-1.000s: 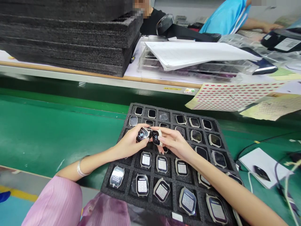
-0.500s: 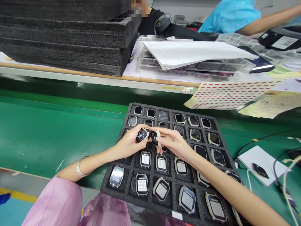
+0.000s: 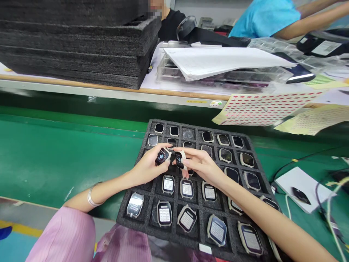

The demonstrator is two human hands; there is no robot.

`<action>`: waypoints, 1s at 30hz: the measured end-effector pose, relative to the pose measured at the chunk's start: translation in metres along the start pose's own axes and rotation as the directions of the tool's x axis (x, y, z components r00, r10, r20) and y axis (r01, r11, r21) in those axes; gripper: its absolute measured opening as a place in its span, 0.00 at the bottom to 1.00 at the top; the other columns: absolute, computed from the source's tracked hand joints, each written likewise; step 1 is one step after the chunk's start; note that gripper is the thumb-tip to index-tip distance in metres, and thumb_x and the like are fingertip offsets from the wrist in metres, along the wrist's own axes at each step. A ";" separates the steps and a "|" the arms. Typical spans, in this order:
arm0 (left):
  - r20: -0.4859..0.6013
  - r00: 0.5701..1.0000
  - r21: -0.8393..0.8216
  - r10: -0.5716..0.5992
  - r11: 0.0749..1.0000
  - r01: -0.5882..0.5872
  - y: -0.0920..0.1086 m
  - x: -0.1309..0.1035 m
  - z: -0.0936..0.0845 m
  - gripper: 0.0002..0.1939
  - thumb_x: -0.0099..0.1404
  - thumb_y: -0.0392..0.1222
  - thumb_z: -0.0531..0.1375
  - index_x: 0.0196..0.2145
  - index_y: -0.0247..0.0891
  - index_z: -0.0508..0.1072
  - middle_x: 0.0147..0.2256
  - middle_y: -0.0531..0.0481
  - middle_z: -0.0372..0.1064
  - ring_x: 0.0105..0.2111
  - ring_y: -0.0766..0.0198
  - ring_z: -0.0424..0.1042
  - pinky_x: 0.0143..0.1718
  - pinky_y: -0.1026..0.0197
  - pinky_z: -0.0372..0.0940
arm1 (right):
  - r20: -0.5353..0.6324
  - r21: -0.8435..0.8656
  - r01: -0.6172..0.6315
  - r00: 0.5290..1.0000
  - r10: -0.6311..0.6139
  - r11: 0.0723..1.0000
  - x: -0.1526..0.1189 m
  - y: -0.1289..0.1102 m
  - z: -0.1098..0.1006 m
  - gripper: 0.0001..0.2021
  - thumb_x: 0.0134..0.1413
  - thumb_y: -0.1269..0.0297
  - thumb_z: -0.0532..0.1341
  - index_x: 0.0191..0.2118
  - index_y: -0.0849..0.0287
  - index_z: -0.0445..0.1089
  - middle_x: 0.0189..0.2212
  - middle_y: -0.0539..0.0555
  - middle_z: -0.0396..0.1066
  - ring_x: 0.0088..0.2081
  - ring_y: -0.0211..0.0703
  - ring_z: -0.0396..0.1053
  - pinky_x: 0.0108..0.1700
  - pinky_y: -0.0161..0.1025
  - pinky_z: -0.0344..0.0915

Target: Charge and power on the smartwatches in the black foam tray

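My left hand (image 3: pixel 149 164) is closed around a smartwatch (image 3: pixel 161 156) with a lit, dark face. Close beside it, my right hand (image 3: pixel 201 162) grips a second smartwatch (image 3: pixel 179 160) by its edges, its screen also lit. Both watches are held up over a black foam tray (image 3: pixel 174 203) with square pockets. Strapless watches sit in most of the pockets. Those in the near rows, such as one watch (image 3: pixel 164 213), show white screens with a grid of text; the far ones, like this watch (image 3: pixel 208 137), are dark. My hands hide some middle pockets.
Foam trays (image 3: pixel 71 54) are stacked on the shelf (image 3: pixel 114 87) behind. Papers (image 3: pixel 223 60) lie over clear plastic trays, and sticker sheets (image 3: pixel 261 109) hang off the shelf edge. At right on the green table (image 3: pixel 54 153) are a white box (image 3: pixel 289 182) and cables. Other people sit opposite.
The left watch has tilted slightly and shifted a little left. My right hand and its watch stay almost still; the whole view has moved marginally.
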State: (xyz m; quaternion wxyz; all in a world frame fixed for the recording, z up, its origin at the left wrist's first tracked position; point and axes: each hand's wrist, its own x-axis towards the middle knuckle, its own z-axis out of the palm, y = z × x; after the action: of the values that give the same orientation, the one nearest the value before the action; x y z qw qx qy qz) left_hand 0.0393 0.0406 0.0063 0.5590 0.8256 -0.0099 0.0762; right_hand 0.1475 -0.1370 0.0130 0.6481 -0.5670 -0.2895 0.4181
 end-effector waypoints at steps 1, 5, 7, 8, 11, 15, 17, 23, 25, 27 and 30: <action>-0.004 1.000 -0.007 -0.005 1.000 0.005 0.001 -0.001 0.000 0.21 0.63 0.38 0.55 0.54 0.37 0.60 0.43 0.46 0.68 0.38 0.61 0.68 0.41 0.61 0.62 | 0.005 -0.004 0.004 1.000 -0.004 1.000 -0.001 -0.001 0.000 0.22 0.53 0.63 0.65 0.54 0.62 0.68 0.33 0.56 0.75 0.21 0.37 0.69 0.23 0.35 0.68; -0.009 1.000 -0.025 -0.005 1.000 0.005 0.002 -0.002 -0.001 0.21 0.62 0.38 0.56 0.53 0.38 0.61 0.41 0.47 0.68 0.37 0.61 0.68 0.40 0.61 0.63 | 0.021 -0.009 0.003 1.000 -0.003 1.000 -0.002 -0.001 0.000 0.23 0.53 0.62 0.65 0.55 0.61 0.67 0.34 0.57 0.74 0.21 0.37 0.70 0.24 0.36 0.68; -0.012 1.000 -0.026 -0.018 1.000 0.018 0.000 -0.002 -0.001 0.20 0.62 0.38 0.56 0.52 0.38 0.62 0.40 0.48 0.68 0.36 0.62 0.68 0.40 0.61 0.63 | 0.028 -0.005 -0.011 1.000 0.012 1.000 -0.002 0.000 0.000 0.24 0.53 0.62 0.64 0.56 0.61 0.66 0.34 0.56 0.74 0.21 0.37 0.69 0.24 0.36 0.68; -0.012 0.999 -0.040 -0.033 0.999 0.032 -0.001 -0.002 0.000 0.20 0.62 0.38 0.56 0.53 0.38 0.62 0.39 0.48 0.68 0.36 0.62 0.68 0.40 0.60 0.63 | 0.029 0.005 -0.022 0.999 0.022 1.000 -0.002 0.001 0.000 0.24 0.54 0.63 0.64 0.56 0.61 0.65 0.33 0.56 0.74 0.21 0.37 0.70 0.24 0.36 0.68; 0.004 0.993 -0.170 -0.116 0.979 0.115 -0.004 0.001 0.001 0.26 0.60 0.41 0.59 0.54 0.38 0.59 0.40 0.47 0.68 0.37 0.61 0.69 0.37 0.60 0.66 | 0.033 0.083 -0.058 0.998 0.055 0.995 0.000 0.002 0.000 0.26 0.55 0.64 0.63 0.59 0.61 0.61 0.31 0.55 0.73 0.26 0.41 0.72 0.27 0.37 0.68; 0.081 0.962 -0.437 -0.262 0.858 0.271 -0.004 0.007 -0.002 0.28 0.56 0.40 0.62 0.53 0.34 0.59 0.39 0.45 0.68 0.34 0.61 0.70 0.30 0.60 0.68 | 0.045 0.178 -0.076 0.997 0.069 0.981 0.003 0.004 -0.003 0.22 0.55 0.64 0.62 0.56 0.61 0.63 0.34 0.56 0.72 0.30 0.43 0.72 0.28 0.37 0.67; 0.105 0.943 -0.536 -0.316 0.781 0.321 -0.003 0.010 -0.004 0.25 0.56 0.37 0.61 0.51 0.33 0.61 0.39 0.44 0.69 0.34 0.61 0.71 0.32 0.59 0.70 | 0.036 0.178 -0.080 0.997 0.075 0.981 0.004 0.005 -0.004 0.20 0.55 0.65 0.62 0.54 0.60 0.65 0.36 0.56 0.72 0.30 0.42 0.72 0.28 0.36 0.67; 0.109 0.938 -0.627 -0.329 0.710 0.322 -0.004 0.010 -0.009 0.22 0.54 0.32 0.57 0.49 0.36 0.64 0.39 0.46 0.71 0.40 0.60 0.71 0.38 0.57 0.71 | -0.050 0.063 -0.066 0.996 0.069 0.996 0.004 0.009 -0.005 0.28 0.52 0.67 0.63 0.60 0.58 0.59 0.39 0.57 0.72 0.28 0.41 0.72 0.23 0.34 0.65; 0.128 0.940 -0.622 -0.316 0.713 0.324 -0.004 0.009 -0.010 0.22 0.54 0.32 0.57 0.49 0.36 0.64 0.38 0.47 0.71 0.38 0.61 0.72 0.39 0.56 0.71 | -0.051 0.028 -0.053 0.997 0.054 0.998 0.003 0.009 -0.005 0.29 0.52 0.68 0.62 0.60 0.59 0.58 0.37 0.57 0.73 0.28 0.42 0.72 0.24 0.34 0.65; 0.153 0.943 -0.613 -0.297 0.720 0.326 -0.004 0.009 -0.010 0.23 0.54 0.32 0.57 0.49 0.36 0.64 0.37 0.47 0.71 0.37 0.61 0.72 0.39 0.55 0.71 | -0.050 -0.001 -0.038 0.998 0.038 0.999 0.003 0.010 -0.005 0.29 0.52 0.68 0.62 0.60 0.60 0.58 0.35 0.56 0.73 0.28 0.43 0.73 0.24 0.34 0.65; 0.166 0.950 -0.602 -0.266 0.735 0.311 -0.005 0.008 -0.011 0.23 0.55 0.32 0.57 0.50 0.36 0.63 0.37 0.47 0.71 0.37 0.61 0.72 0.40 0.55 0.71 | -0.061 -0.024 -0.028 0.998 0.026 0.999 0.002 0.010 -0.005 0.27 0.53 0.68 0.61 0.59 0.61 0.59 0.34 0.55 0.73 0.28 0.43 0.73 0.23 0.34 0.65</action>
State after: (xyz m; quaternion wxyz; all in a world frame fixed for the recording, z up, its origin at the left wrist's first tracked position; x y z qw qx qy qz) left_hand 0.0467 0.0528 0.0068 0.8037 0.5885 0.0744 -0.0474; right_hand 0.1505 -0.1377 0.0024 0.6437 -0.5911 -0.2673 0.4059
